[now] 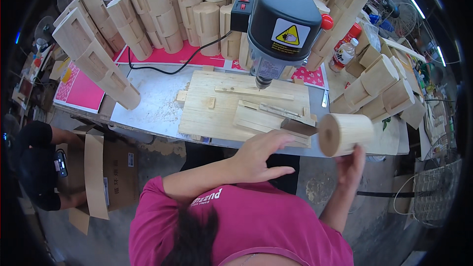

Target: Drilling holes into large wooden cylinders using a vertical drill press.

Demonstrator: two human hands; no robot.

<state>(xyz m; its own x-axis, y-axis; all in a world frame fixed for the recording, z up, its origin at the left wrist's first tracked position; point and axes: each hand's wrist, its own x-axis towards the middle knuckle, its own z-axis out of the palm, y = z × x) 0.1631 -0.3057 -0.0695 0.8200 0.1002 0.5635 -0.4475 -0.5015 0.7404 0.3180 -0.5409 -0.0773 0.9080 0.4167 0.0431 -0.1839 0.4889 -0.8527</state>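
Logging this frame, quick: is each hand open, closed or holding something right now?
Left hand: open, no held object visible.
Right hand: holding a cylinder.

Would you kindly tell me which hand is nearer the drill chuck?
Left: the left hand is on the near side of the drill chuck; the right hand, farther off rightward, holds a wooden cylinder.
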